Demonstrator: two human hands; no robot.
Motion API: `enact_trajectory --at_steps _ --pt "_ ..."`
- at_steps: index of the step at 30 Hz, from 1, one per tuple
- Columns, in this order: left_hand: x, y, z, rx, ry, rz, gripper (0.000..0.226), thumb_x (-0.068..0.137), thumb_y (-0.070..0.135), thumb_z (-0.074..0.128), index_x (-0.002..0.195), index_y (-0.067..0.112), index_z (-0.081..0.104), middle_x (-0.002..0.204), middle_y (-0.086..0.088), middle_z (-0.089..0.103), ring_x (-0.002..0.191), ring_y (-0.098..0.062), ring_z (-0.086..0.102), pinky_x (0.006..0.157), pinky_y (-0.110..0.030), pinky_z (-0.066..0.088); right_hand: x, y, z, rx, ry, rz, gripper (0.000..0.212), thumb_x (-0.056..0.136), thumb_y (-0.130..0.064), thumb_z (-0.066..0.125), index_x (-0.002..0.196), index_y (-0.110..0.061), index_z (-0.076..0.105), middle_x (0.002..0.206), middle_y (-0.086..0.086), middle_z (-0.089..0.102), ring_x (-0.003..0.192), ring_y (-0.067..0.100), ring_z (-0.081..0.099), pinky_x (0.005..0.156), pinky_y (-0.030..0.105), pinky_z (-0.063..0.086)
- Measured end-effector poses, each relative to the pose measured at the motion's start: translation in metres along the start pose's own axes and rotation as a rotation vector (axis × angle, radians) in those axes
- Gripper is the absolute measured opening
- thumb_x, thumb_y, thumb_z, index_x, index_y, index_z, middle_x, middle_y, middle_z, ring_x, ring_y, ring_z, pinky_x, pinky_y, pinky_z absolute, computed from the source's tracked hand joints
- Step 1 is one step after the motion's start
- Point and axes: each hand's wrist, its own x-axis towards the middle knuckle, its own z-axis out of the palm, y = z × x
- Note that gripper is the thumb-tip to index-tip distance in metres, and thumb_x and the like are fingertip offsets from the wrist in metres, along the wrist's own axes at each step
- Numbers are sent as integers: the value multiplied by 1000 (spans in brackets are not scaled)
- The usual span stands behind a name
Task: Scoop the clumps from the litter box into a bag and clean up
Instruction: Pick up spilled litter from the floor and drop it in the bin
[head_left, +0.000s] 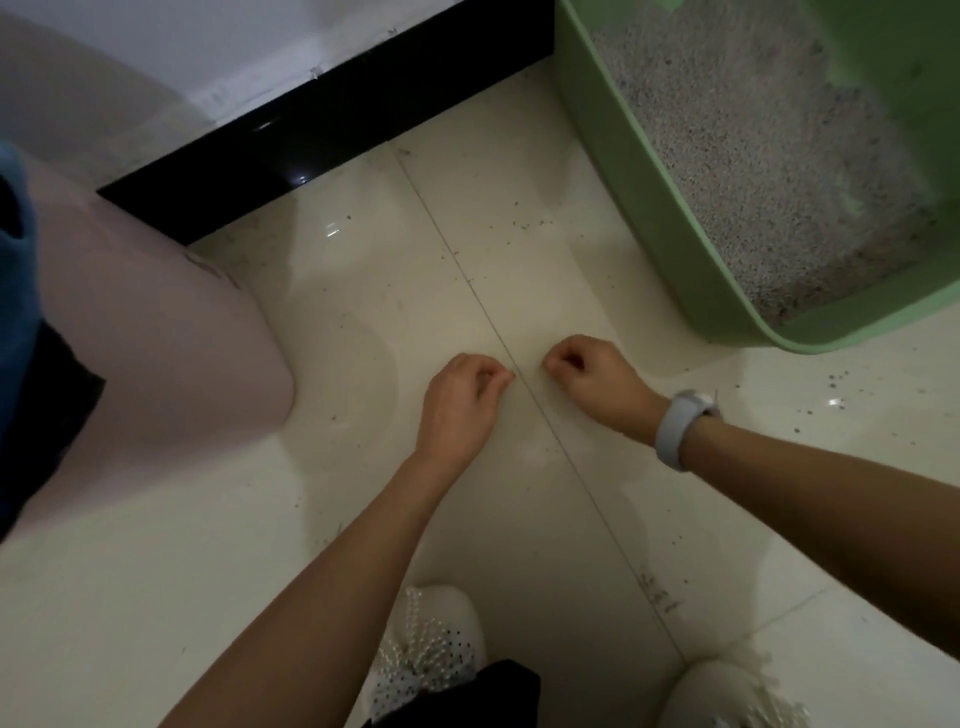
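Near the middle of the frame, the left hand (457, 400) and right hand (592, 382) hover close together over the tiled floor (363, 312), each with fingers curled and fingertips pinched; whether they hold anything between them cannot be told. A white watch (680, 428) sits on the right wrist. At upper right stands the green litter box (639, 208), filled with grey litter (769, 156). Stray grains (831, 384) dot the tiles just below it. A pink bin (166, 338) stands at left, white shoes (431, 639) at the bottom.
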Motion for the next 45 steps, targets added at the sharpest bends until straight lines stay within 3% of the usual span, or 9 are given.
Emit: enact_trajectory --at_steps 4,6,9,13,17,24,36,41,45 --pt "0 -5 -35 -842 9 -394 21 91 9 53 71 13 55 54 8 44 50 -4 39 48 -14 32 2 -20 -23 786 -235 277 27 91 1 38 68 -6 50 60 5 52 51 13 45 47 16 38" --pt "-4 -14 -57 -1283 -136 -465 14 80 12 62 68 11 56 57 4 47 50 -6 43 46 -15 36 3 -27 -30 913 -335 324 30 88 -3 29 63 -7 45 56 5 52 45 12 45 43 16 39" --pt "-11 -28 -74 -1443 -292 -454 27 51 15 86 69 10 66 68 -3 60 60 -12 57 56 -21 50 5 -37 -25 845 -340 317 33 87 -9 26 57 -8 39 53 6 49 43 13 40 40 17 34" --pt "-18 -39 -79 -1425 -210 -553 20 42 11 74 59 8 64 60 -5 57 51 -14 52 48 -19 45 6 -38 0 490 -206 215 36 94 -17 46 59 -10 48 54 3 50 46 13 43 45 19 33" --pt "-20 -45 -76 -1062 96 -705 26 82 4 40 59 5 51 47 0 48 42 -11 38 39 -18 28 5 -34 33 -94 -128 -108 11 87 -17 60 86 -8 65 77 -1 59 69 10 50 58 15 35" --pt "-49 -66 -74 -296 293 -592 27 86 22 55 61 17 62 60 5 57 58 -9 48 63 -25 37 17 -30 68 -406 -149 -326 20 87 -10 57 104 -1 59 108 16 56 98 30 54 85 32 41" --pt "-68 -90 -84 -161 501 -581 17 84 16 65 99 7 67 66 9 53 64 -8 49 67 -15 36 11 -23 76 -657 -66 -593 13 87 0 49 89 9 59 92 25 54 82 38 53 66 37 40" --pt "-53 -85 -78 -169 475 -511 23 82 17 68 103 7 67 73 3 55 73 -10 51 75 -15 39 11 -26 76 -736 -17 -686 9 70 0 49 65 3 56 63 19 53 49 32 52 41 25 38" --pt "-41 -83 -76 -93 473 -492 16 82 16 67 95 6 69 79 -6 62 74 -16 53 67 -16 33 10 -24 78 -762 -72 -616 9 74 10 49 76 7 57 76 24 54 64 37 54 51 33 42"
